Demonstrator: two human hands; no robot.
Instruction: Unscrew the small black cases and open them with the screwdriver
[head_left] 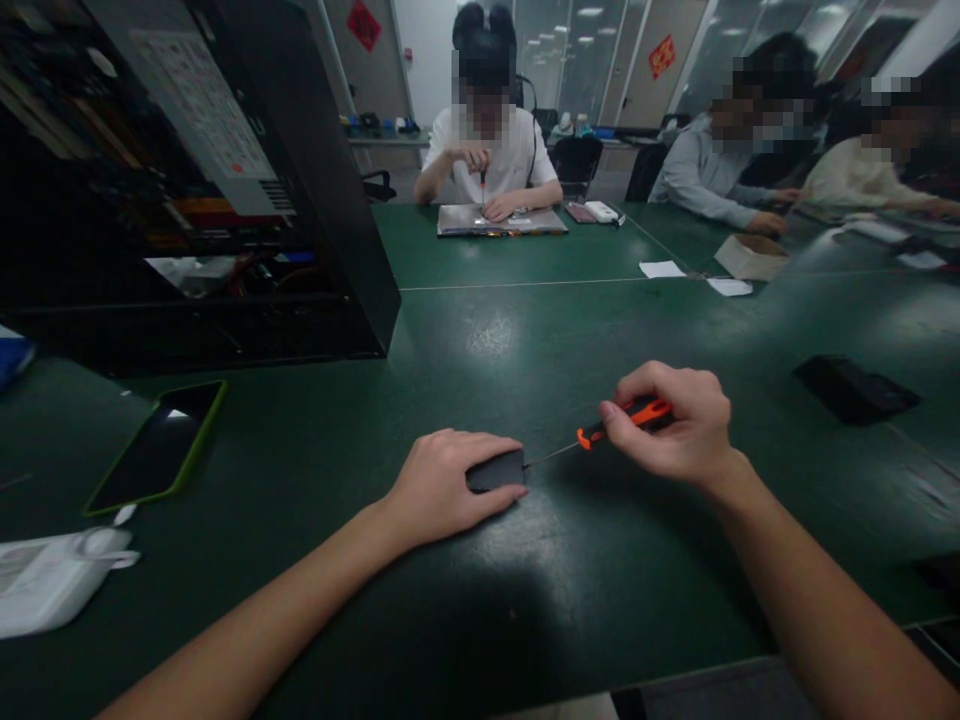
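My left hand [442, 480] is closed around a small dark grey block-shaped object [496, 472], holding it down on the green table. Its kind is not plain, since the palm and fingers cover part of it. In my right hand [675, 420] is a screwdriver [591, 436] with an orange and black handle. The thin shaft slants down to the left, and its tip meets the right end of the grey block. My right fingers wrap the handle, so its rear part is mostly hidden.
An open black computer case [360, 250] stands at the left. Nearby lie a phone [161, 445] with a green edge and a white power strip [60, 575]. A black object [855, 388] lies at right. Across the table [450, 320], a person [487, 150] works on a flat panel [457, 220].
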